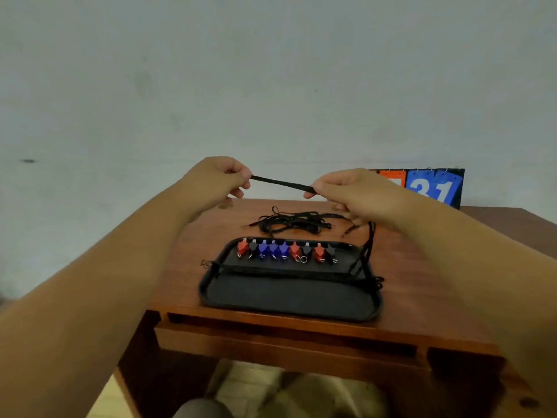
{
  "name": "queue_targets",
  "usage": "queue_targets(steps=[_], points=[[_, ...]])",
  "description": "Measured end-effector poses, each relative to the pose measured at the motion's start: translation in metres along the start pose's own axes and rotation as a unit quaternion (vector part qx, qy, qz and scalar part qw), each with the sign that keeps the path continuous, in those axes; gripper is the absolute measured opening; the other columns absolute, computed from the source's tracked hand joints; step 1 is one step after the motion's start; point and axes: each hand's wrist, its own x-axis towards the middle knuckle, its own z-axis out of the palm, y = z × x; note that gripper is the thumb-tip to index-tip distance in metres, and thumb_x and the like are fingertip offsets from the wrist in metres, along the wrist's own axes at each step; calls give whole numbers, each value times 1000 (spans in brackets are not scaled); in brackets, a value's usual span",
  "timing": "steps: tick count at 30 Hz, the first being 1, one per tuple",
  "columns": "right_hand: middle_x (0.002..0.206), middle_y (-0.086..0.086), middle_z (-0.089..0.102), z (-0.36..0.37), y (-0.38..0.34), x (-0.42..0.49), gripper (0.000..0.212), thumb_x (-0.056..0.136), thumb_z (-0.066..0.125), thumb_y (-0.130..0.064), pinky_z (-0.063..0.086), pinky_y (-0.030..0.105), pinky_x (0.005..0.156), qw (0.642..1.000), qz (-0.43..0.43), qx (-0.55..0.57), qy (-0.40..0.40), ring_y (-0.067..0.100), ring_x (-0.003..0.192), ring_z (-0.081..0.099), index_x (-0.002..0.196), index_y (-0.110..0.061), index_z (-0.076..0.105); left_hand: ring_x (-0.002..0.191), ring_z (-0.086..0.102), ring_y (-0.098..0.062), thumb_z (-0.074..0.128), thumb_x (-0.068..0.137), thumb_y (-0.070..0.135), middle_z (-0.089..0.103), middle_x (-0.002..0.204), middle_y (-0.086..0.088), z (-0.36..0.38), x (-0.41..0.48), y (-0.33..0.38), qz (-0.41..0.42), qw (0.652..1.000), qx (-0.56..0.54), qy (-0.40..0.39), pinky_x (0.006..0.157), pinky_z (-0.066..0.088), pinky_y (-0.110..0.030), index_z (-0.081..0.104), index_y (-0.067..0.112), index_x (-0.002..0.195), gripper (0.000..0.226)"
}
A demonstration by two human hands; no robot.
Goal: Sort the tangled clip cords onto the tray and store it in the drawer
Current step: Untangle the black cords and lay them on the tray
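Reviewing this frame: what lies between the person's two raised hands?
In the head view, one black cord stretches straight between the left hand and the right hand, pinched by both above the table.

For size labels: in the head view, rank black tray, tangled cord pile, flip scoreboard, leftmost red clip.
Largest: black rectangular tray
Then tangled black cord pile and blue-and-orange flip scoreboard, too alike to rank
Smallest: leftmost red clip
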Motion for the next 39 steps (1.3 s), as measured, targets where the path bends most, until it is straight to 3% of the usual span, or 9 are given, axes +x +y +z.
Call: queue_targets(steps=[4, 9, 11, 14, 19, 22, 25, 34, 39], points=[[65, -13, 58, -2, 37, -12, 24, 108, 55, -54, 44, 26, 58, 997, 25, -73, 4, 2, 49, 45, 112, -46, 78, 87, 70, -14, 63, 107, 25, 79, 102, 3, 6, -13, -49, -37, 999, 3, 28, 75, 53, -34, 76, 23, 103, 14], [60, -17, 62, 4, 83, -27, 18, 107, 61, -47, 43, 25, 60, 996, 34, -75, 16, 11, 65, 52, 107, -46, 79, 99, 69, -14, 63, 107, 31, 78, 105, 8, 11, -33, -97, -49, 998, 34, 20, 87, 52, -36, 76, 28, 102, 14], [72, -26, 70, 12, 97, -28, 15, 105, 65, -43, 46, 23, 68, 995, 32, -82, 34, 7, 74, 60, 104, -42, 80, 102, 68, -12, 65, 105, 33, 76, 106, 9, 12, -40, -112, -49, 997, 58, 26, 89, 51, -33, 77, 29, 100, 13], [102, -19, 76, 24, 120, -26, 12, 100, 71, -46, 51, 26, 83, 991, 27, -112, 74, 4, 99, 68, 104, -39, 80, 101, 66, -4, 68, 104, 32, 75, 105, 16, 18, -49, -127, -47, 996, 72, 30, 86, 46, -26, 79, 32, 100, 12], [104, -22, 74, 42, 138, -24, 6, 99, 74, -44, 50, 26, 80, 987, 5, -122, 105, 1, 97, 67, 98, -41, 79, 109, 67, -7, 75, 99, 31, 75, 112, 17, 31, -53, -142, -65, 996, 18, 51, 100, 50, -34, 82, 36, 102, 8], [108, -21, 71, 50, 147, -23, 5, 98, 73, -45, 51, 32, 92, 985, -6, -132, 108, 2, 104, 63, 100, -43, 77, 100, 65, 0, 76, 99, 32, 73, 103, 22, 36, -52, -148, -59, 997, 42, 36, 92, 50, -26, 82, 38, 95, 9], [106, -17, 68, 53, 154, -22, 3, 98, 73, -45, 47, 26, 85, 985, -3, -134, 105, 3, 103, 61, 97, -44, 76, 95, 66, 13, 79, 98, 30, 73, 96, 33, 39, -50, -159, -52, 998, 25, 30, 88, 47, -18, 84, 36, 93, 9], [99, -14, 70, 61, 169, -27, 3, 97, 75, -41, 48, 26, 77, 988, -8, -90, 127, 6, 94, 64, 96, -41, 78, 106, 68, -10, 76, 99, 37, 74, 114, 12, 39, -43, -173, -96, 995, 1, 11, 84, 51, -25, 81, 31, 100, 8], [102, -16, 70, 62, 171, -30, 21, 104, 64, -41, 45, 25, 82, 990, -8, -45, 136, -6, 98, 62, 95, -41, 83, 108, 66, -5, 71, 103, 35, 73, 115, 17, 41, -45, -171, -82, 997, -9, -4, 91, 51, -28, 82, 34, 104, 11]])
